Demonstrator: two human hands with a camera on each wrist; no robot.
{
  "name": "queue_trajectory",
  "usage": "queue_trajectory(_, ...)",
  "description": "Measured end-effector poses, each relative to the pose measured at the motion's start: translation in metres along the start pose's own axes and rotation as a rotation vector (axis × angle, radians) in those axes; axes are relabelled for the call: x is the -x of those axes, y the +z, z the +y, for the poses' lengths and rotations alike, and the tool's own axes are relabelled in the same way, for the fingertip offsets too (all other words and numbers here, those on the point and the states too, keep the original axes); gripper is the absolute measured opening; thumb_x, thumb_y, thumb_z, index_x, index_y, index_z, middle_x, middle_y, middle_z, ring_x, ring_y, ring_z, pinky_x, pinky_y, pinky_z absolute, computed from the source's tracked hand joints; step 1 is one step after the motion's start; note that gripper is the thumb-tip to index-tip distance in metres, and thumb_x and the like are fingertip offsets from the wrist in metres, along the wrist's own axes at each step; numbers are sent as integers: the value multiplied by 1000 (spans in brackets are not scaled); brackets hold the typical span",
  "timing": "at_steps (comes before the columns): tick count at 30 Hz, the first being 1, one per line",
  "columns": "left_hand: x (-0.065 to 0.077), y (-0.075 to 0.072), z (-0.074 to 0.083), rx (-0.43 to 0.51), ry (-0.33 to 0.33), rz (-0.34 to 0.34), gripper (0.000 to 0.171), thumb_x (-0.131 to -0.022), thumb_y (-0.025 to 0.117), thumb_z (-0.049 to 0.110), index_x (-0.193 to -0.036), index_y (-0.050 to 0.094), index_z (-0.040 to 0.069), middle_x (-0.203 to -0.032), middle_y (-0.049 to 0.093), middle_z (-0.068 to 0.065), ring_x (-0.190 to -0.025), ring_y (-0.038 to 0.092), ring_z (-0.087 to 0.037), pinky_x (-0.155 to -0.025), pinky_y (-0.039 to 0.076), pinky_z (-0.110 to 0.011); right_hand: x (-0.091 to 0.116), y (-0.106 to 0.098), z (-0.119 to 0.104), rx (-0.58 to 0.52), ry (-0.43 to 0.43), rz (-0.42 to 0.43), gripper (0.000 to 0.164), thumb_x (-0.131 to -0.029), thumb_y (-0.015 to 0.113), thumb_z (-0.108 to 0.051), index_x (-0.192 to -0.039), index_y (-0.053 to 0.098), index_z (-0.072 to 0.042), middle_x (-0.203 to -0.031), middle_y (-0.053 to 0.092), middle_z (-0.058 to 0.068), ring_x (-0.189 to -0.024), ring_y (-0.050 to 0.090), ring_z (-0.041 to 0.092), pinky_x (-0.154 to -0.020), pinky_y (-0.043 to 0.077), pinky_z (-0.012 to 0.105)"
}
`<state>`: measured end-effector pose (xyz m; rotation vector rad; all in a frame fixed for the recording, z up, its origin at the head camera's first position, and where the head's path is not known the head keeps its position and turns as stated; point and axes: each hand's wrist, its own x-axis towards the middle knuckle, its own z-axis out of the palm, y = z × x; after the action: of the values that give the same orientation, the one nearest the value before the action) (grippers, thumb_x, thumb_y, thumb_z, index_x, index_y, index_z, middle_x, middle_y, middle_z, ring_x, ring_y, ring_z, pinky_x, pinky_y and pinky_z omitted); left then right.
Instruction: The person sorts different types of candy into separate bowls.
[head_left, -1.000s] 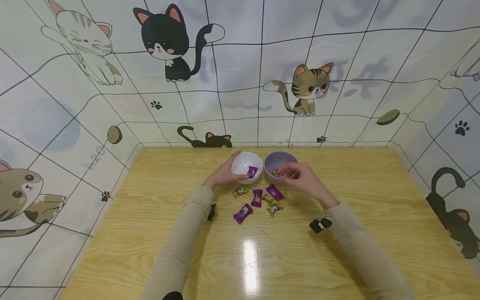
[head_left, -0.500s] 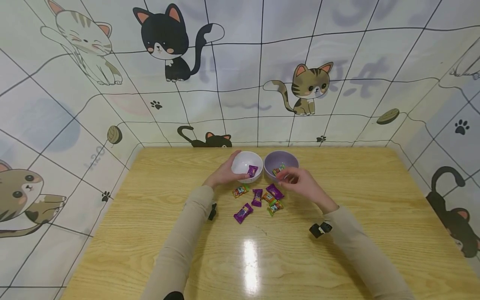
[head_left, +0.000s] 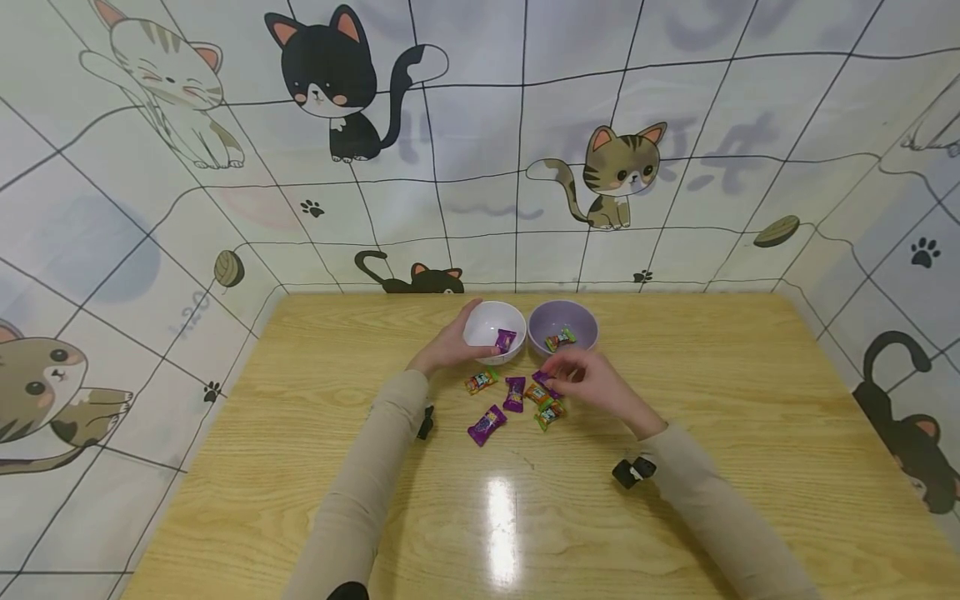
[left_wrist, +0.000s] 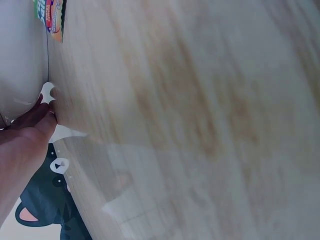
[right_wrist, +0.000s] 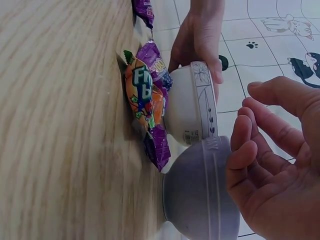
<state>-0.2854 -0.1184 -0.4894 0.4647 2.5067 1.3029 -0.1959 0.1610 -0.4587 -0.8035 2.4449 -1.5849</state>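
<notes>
My left hand (head_left: 450, 344) grips the white bowl (head_left: 491, 319), thumb along its near rim and fingers round its far left side. A purple-wrapped candy (head_left: 506, 340) lies in that bowl. Right beside it stands the purple bowl (head_left: 558, 315), holding a green-and-orange wrapped candy (head_left: 560, 339). My right hand (head_left: 591, 379) hovers just in front of the purple bowl, over a purple-wrapped candy (head_left: 541, 377) that it partly hides. In the right wrist view its fingers (right_wrist: 242, 132) are loosely bent, thumb apart, with nothing between them.
On the wooden table (head_left: 420, 517), in front of the bowls, lie more wrapped candies: orange-green ones (head_left: 480, 382) and purple ones (head_left: 487, 425). A cat-printed sheet (head_left: 480, 133) covers the walls behind and at both sides.
The right hand has let go of a green-wrapped candy in the purple bowl and drawn back toward the candies on the table. The left hand stays on the white bowl.
</notes>
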Motion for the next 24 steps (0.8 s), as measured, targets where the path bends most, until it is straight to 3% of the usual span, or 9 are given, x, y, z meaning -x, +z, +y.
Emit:
queue_trajectory(6,1,0,2,1,-2,0,104,-79,82,27,-156,13,17,-147,37,-21,-126,45,-36,-103,37,-48,4,4,2,33,16,-34,17,-84,72,-1,-100,68,4,-86,64,4,-74,58,15,-63,51,28)
queue_trajectory(13,1,0,4,12,-10,0,104,-79,82,27,-156,13,17,-146,38,-20,-126,45,-36,-103,38,-48,11,9,7,80,69,-131,21,-82,72,0,-102,68,2,-86,65,3,-76,57,14,-66,51,27)
queue_trajectory(18,2,0,4,17,-12,-1,103,-79,81,26,-156,13,17,-146,38,-20,-125,45,-35,-103,38,-47,15,13,6,75,74,-148,22,-82,71,5,-104,67,3,-88,66,10,-76,57,15,-66,50,26)
queue_trajectory(24,3,0,5,13,-5,-2,102,-80,81,24,-156,13,15,-146,37,-21,-126,45,-36,-103,38,-47,18,11,-19,69,68,-150,22,-80,69,11,-102,65,10,-92,65,23,-80,59,30,-67,49,26)
